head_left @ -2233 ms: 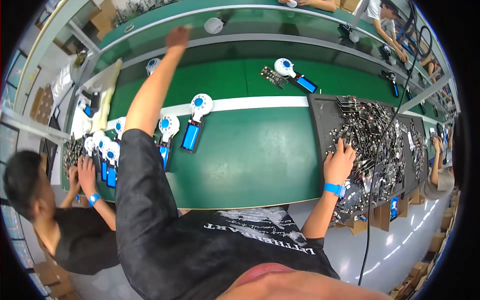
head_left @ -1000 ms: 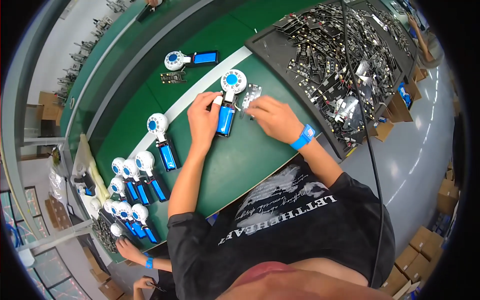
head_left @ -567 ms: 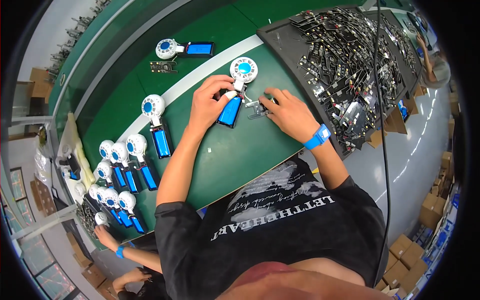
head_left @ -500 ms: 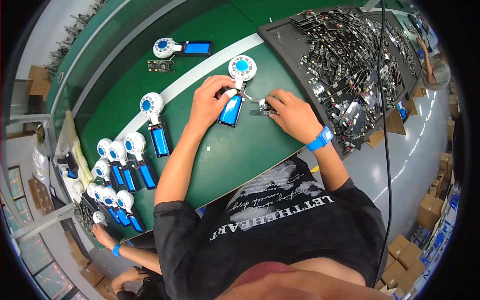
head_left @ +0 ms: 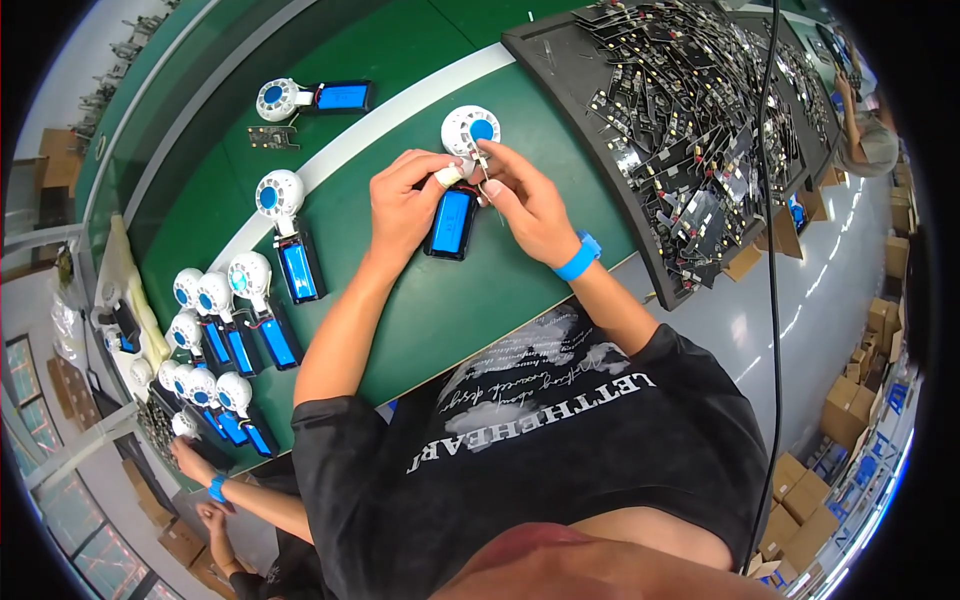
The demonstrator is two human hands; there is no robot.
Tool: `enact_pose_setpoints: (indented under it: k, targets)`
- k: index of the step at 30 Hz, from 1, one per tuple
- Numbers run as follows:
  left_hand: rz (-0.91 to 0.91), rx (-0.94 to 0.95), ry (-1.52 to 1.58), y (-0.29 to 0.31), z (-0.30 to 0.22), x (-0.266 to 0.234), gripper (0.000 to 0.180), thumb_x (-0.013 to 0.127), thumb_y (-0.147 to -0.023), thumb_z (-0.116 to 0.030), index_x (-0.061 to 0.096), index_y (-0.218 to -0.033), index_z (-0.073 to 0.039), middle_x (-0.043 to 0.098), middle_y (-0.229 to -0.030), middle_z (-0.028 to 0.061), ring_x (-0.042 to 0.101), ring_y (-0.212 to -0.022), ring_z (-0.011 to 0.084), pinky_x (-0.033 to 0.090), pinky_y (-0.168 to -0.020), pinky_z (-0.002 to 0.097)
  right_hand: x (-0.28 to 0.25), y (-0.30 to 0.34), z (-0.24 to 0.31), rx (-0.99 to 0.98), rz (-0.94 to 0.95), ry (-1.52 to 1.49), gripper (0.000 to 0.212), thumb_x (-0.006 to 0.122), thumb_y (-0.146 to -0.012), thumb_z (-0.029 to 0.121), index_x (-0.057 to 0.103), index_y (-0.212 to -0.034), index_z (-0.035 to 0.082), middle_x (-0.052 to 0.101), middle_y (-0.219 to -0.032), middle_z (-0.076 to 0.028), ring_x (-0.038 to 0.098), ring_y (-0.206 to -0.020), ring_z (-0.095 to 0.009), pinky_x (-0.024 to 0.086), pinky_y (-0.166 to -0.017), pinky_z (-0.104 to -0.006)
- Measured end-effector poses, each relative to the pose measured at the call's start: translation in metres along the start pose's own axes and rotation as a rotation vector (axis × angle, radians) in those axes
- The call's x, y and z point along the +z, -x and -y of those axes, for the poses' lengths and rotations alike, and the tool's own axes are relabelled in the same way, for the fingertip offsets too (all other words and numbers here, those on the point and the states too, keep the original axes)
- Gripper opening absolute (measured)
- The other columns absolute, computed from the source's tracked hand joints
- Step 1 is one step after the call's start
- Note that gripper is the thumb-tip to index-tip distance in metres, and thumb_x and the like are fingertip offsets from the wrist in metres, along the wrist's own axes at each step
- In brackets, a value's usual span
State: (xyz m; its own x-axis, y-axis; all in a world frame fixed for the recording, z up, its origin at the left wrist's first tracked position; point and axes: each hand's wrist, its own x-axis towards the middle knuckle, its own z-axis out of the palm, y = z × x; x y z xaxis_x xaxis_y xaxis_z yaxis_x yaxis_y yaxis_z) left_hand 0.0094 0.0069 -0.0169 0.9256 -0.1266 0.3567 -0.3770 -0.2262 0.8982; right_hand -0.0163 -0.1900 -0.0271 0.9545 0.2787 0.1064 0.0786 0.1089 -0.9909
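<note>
In front of me on the green bench lies a partly assembled handheld fan with a round white head (head_left: 466, 128) and a blue battery (head_left: 452, 222) in its black open handle. My left hand (head_left: 408, 198) is closed at the joint between head and handle, a white cover on its thumb. From the other side my right hand (head_left: 528, 208) pinches a small circuit board (head_left: 484, 174), turned edge-on above the same joint. Its fingertips nearly meet those of the left. Thin wires there are mostly hidden by the fingers.
On the right, a dark tray (head_left: 600, 150) is heaped with circuit boards (head_left: 690, 140). Several similar fans (head_left: 250, 275) stand in rows at left; another fan (head_left: 275, 98) and a loose board (head_left: 272, 137) lie beyond the white strip (head_left: 400, 120). A co-worker's hand (head_left: 195, 462) is at lower left. A black cable (head_left: 770, 250) hangs at right.
My right hand has lifted the circuit board off the bench and carried it left to the fan's joint, turning it edge-on. My left hand stays at the joint. The whole view has shifted slightly.
</note>
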Motion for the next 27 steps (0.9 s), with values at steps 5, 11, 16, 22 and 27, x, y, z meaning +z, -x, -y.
enact_pose_setpoints:
  k: [5, 11, 16, 22, 27]
  targets:
    - [0.059, 0.142, -0.097, 0.0, -0.009, -0.001, 0.008, 0.075, -0.088, -0.004, 0.077, -0.096, -0.003, 0.074, -0.09, 0.0085, 0.071, -0.082, 0.024, 0.056, -0.072, 0.032, 0.0, 0.003, 0.007, -0.217, 0.002, 0.345, 0.045, 0.055, -0.104, 0.005, 0.053, -0.148, -0.001, 0.065, -0.113, -0.01, 0.061, -0.091, -0.016, 0.051, -0.081, -0.0296]
    - [0.056, 0.287, -0.358, -0.001, -0.014, -0.004, 0.007, 0.074, -0.087, -0.006, 0.071, -0.093, -0.006, 0.071, -0.087, 0.0061, 0.069, -0.081, 0.0247, 0.055, -0.065, 0.0356, 0.004, 0.005, 0.013, -0.278, -0.037, 0.373, 0.043, 0.058, -0.1, 0.002, 0.059, -0.143, 0.0, 0.065, -0.111, -0.014, 0.064, -0.091, -0.022, 0.052, -0.081, -0.0319]
    - [0.108, 0.38, -0.537, -0.003, -0.022, -0.008, 0.009, 0.074, -0.083, -0.005, 0.066, -0.086, -0.006, 0.066, -0.082, 0.0047, 0.065, -0.074, 0.0259, 0.052, -0.06, 0.0371, 0.006, 0.008, 0.015, -0.377, -0.032, 0.496, 0.046, 0.06, -0.096, 0.0, 0.059, -0.142, 0.0, 0.065, -0.111, -0.017, 0.066, -0.093, -0.027, 0.053, -0.083, -0.0349]
    - [0.104, 0.501, -0.644, -0.008, -0.027, -0.01, 0.012, 0.075, -0.08, -0.006, 0.064, -0.082, -0.008, 0.064, -0.079, 0.0039, 0.062, -0.069, 0.024, 0.049, -0.057, 0.0358, 0.002, 0.01, 0.017, -0.372, -0.016, 0.534, 0.046, 0.06, -0.096, -0.001, 0.06, -0.142, 0.0, 0.065, -0.111, -0.016, 0.066, -0.091, -0.026, 0.054, -0.082, -0.0346]
    - [0.13, 0.577, -0.709, -0.007, -0.023, -0.008, 0.014, 0.075, -0.077, -0.011, 0.062, -0.082, -0.011, 0.058, -0.075, 0.0017, 0.059, -0.068, 0.0205, 0.048, -0.056, 0.0344, -0.009, 0.011, 0.016, -0.261, 0.04, 0.46, 0.045, 0.06, -0.097, -0.001, 0.06, -0.142, 0.001, 0.065, -0.111, -0.014, 0.065, -0.086, -0.021, 0.053, -0.078, -0.0321]
